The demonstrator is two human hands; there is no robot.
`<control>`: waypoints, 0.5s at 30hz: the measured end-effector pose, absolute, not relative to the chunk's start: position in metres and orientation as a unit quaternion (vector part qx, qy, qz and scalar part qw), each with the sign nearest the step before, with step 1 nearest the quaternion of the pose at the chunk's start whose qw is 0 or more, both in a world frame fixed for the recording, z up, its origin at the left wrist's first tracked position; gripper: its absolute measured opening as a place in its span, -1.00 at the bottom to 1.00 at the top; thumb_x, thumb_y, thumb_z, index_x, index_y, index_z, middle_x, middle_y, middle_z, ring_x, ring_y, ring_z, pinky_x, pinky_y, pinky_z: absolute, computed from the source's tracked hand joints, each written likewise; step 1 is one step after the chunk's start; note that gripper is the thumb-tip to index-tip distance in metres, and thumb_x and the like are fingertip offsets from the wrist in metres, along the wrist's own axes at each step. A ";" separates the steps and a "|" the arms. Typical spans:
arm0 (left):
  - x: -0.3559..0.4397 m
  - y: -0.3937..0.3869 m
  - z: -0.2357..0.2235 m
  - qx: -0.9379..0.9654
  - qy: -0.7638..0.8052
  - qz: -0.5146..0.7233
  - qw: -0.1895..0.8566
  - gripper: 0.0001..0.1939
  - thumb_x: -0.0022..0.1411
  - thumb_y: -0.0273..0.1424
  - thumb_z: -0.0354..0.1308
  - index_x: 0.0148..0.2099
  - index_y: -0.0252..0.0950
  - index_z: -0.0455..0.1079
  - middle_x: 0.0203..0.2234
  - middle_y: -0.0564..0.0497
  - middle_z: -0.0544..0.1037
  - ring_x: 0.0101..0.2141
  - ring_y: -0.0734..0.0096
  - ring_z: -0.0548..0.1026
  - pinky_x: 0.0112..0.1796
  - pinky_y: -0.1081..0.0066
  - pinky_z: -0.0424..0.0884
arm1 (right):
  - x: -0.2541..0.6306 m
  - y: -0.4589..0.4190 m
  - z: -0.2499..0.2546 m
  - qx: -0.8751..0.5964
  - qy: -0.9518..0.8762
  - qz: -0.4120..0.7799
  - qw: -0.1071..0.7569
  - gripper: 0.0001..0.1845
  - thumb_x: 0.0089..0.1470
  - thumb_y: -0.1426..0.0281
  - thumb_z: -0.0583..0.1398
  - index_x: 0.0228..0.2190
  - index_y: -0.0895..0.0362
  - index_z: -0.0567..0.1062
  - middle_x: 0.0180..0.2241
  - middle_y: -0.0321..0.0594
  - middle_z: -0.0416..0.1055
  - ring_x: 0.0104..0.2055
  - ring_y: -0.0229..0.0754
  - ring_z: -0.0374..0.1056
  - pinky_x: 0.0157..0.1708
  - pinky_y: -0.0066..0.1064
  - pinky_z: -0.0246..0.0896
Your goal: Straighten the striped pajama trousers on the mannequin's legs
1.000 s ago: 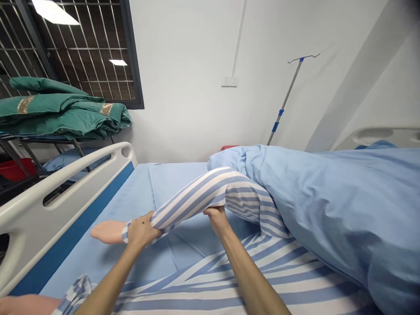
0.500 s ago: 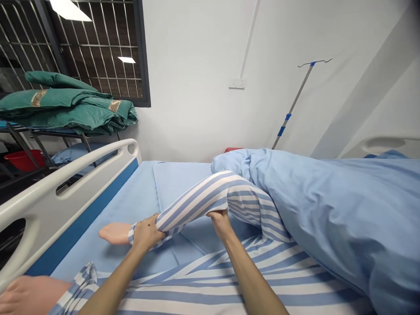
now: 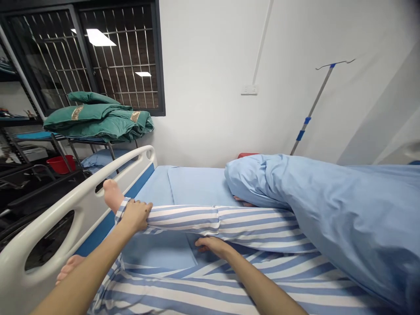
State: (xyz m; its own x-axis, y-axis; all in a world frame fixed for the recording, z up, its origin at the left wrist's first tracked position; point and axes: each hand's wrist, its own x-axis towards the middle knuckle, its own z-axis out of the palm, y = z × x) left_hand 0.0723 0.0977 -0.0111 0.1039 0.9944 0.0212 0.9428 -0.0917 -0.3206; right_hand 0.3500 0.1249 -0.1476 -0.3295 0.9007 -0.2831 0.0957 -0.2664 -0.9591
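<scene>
A manikin lies on a hospital bed in blue-and-white striped pyjamas. Its far leg (image 3: 210, 221) is stretched out straight and held above the blue sheet (image 3: 193, 186), foot (image 3: 112, 195) near the footboard. My left hand (image 3: 136, 215) is closed round the ankle over the striped trouser cuff. My right hand (image 3: 211, 246) lies under the leg at about knee level, fingers reaching beneath the cloth. The near leg (image 3: 203, 288) rests flat on the mattress, its foot (image 3: 70, 267) at the lower left. A light blue quilt (image 3: 328, 205) covers the upper body.
A white footboard (image 3: 78, 194) with a blue stripe runs along the left. Behind it stand a rack with folded green blankets (image 3: 98, 120) and a red basin (image 3: 60, 164). An IV pole (image 3: 311, 107) leans by the white wall. A barred window is at upper left.
The bent knee has been straightened: my left hand carried the ankle out toward the footboard and up, my right hand dropped lower under the knee. The view shifted left.
</scene>
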 end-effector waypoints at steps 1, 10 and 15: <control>0.072 0.097 -0.016 -0.732 -0.661 0.102 0.127 -0.61 -0.13 -0.46 0.03 -0.15 -0.27 0.32 -0.32 -0.15 0.53 -0.25 0.08 0.44 -0.21 0.16 0.18 | 0.350 0.126 -0.151 -0.475 -0.512 0.650 0.298 -0.88 -0.42 0.42 0.26 -0.64 0.18 0.50 -0.49 -0.14 0.43 -0.38 -0.11 0.33 -0.41 -0.34 0.25; 0.070 0.099 -0.043 -0.708 -0.699 0.055 0.079 -0.54 -0.13 -0.37 0.09 -0.08 -0.18 0.29 -0.26 -0.09 0.53 -0.22 0.12 0.45 -0.22 0.23 0.21 | 0.358 0.150 -0.149 -0.423 -0.506 0.659 0.360 -0.76 -0.34 0.35 0.25 -0.48 0.14 0.49 -0.35 -0.23 0.43 -0.25 -0.14 0.30 -0.25 -0.33 0.24; 0.096 0.106 -0.054 -0.689 -0.722 -0.013 0.063 -0.59 -0.09 -0.25 0.11 -0.11 -0.13 0.29 -0.28 -0.05 0.53 -0.21 0.15 0.44 -0.22 0.27 0.21 | 0.386 0.160 -0.116 -0.385 -0.552 0.596 0.439 -0.79 -0.28 0.37 0.24 -0.47 0.16 0.49 -0.39 -0.24 0.43 -0.27 -0.16 0.29 -0.15 -0.31 0.16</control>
